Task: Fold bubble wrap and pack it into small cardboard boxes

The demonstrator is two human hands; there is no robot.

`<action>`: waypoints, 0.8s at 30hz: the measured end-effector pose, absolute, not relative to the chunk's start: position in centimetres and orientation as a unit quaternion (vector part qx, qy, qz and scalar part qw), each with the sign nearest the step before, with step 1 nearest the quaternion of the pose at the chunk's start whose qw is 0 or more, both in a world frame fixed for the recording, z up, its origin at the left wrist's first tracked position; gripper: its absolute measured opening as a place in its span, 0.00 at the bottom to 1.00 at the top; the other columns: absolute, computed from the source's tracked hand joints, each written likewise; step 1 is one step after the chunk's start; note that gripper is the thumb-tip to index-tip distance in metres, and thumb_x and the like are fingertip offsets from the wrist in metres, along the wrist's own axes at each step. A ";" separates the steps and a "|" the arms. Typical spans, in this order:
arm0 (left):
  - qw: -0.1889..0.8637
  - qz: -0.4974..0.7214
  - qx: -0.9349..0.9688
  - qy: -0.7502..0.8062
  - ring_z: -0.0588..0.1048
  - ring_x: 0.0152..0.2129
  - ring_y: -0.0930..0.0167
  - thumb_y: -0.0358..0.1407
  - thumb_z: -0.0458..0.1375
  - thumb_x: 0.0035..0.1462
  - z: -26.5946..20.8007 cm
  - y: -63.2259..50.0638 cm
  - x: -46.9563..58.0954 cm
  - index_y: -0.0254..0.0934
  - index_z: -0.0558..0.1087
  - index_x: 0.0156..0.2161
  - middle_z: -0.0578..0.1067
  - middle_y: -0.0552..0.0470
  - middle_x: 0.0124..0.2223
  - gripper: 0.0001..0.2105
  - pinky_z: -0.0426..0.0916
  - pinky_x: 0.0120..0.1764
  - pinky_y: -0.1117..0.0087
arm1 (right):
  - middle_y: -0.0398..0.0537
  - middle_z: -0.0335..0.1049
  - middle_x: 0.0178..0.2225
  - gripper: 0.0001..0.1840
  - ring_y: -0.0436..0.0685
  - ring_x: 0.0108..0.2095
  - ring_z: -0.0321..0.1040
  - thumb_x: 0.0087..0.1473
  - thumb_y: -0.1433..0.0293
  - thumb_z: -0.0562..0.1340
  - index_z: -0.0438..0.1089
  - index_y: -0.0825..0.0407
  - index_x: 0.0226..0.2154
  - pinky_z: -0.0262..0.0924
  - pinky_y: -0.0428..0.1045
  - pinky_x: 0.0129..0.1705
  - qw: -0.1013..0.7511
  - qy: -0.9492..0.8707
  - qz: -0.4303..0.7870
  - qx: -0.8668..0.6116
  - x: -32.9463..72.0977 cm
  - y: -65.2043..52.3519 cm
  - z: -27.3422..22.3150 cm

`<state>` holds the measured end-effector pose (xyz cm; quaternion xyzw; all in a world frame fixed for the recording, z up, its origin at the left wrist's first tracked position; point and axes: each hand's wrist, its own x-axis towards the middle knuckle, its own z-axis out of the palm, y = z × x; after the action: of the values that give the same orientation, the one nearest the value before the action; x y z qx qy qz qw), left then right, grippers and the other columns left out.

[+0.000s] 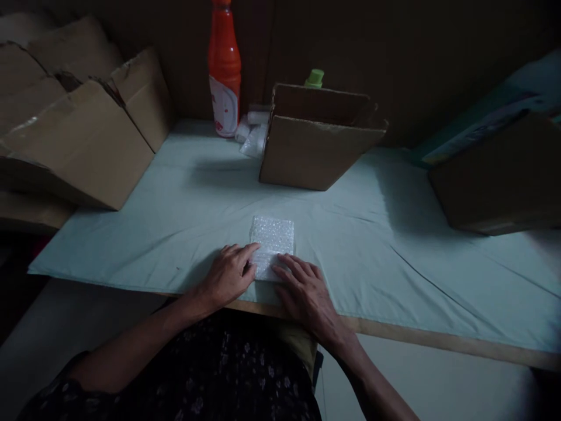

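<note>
A small square packet of clear bubble wrap [274,237] lies flat on the pale green cloth near the table's front edge. A band that looks like tape or a fold crosses its middle. At its left edge my left hand [230,270] grips it, the index finger over the top and the thumb lower down. My right hand [307,289] rests on the packet's lower right corner with its fingers stretched out and slightly apart. What is inside the wrap cannot be made out.
An open cardboard box [307,152] stands behind the packet. Beside it are an orange bottle [225,64] and small white wrapped items [254,137]; a green cap [314,78] shows behind. Several cartons [87,140] are at left, another box [499,175] at right. The cloth [210,204] has wrinkles.
</note>
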<state>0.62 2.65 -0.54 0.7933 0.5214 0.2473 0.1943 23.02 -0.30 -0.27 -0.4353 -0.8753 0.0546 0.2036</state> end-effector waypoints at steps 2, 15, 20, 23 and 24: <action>0.177 0.275 0.796 0.509 0.78 0.37 0.64 0.29 0.58 0.58 -0.5 2.2 0.3 0.35 0.71 0.56 0.80 0.47 0.40 0.20 0.74 0.46 0.60 | 0.57 0.74 0.56 0.16 0.64 0.57 0.68 0.63 0.76 0.58 0.74 0.52 0.51 0.64 0.59 0.52 0.216 -0.875 0.052 -0.430 23.1 -0.1 -0.7; 0.178 0.307 0.807 0.472 0.77 0.37 0.64 0.27 0.56 0.59 0.2 1.0 0.2 0.36 0.76 0.50 0.81 0.48 0.39 0.14 0.73 0.43 0.60 | 0.51 0.78 0.44 0.14 0.59 0.43 0.74 0.65 0.72 0.60 0.73 0.49 0.51 0.66 0.54 0.43 0.342 -0.803 0.099 -0.477 23.5 0.0 0.4; 0.165 0.241 0.800 0.524 0.77 0.41 0.61 0.28 0.57 0.58 0.0 2.0 0.7 0.36 0.76 0.51 0.82 0.46 0.44 0.16 0.71 0.47 0.57 | 0.52 0.77 0.47 0.16 0.61 0.48 0.71 0.62 0.74 0.60 0.73 0.47 0.51 0.63 0.57 0.47 0.302 -0.837 0.037 -0.455 23.3 -0.5 0.2; 0.135 0.212 0.800 0.544 0.77 0.42 0.58 0.30 0.56 0.60 0.1 2.3 1.0 0.35 0.75 0.52 0.81 0.43 0.44 0.16 0.70 0.48 0.53 | 0.55 0.75 0.52 0.16 0.64 0.54 0.68 0.63 0.73 0.60 0.73 0.50 0.52 0.61 0.59 0.52 0.233 -0.873 0.052 -0.426 22.5 0.1 -0.2; 0.131 0.219 0.793 0.553 0.76 0.43 0.57 0.31 0.57 0.60 0.1 2.3 0.9 0.34 0.74 0.53 0.81 0.42 0.44 0.16 0.70 0.48 0.53 | 0.55 0.76 0.52 0.16 0.64 0.54 0.68 0.63 0.73 0.60 0.73 0.51 0.52 0.60 0.59 0.52 0.220 -0.877 0.052 -0.423 22.3 0.5 -0.3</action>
<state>0.92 2.29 0.13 0.7934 0.5527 0.2188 0.1307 22.30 0.50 -0.29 -0.4231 -0.8774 0.0516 0.2201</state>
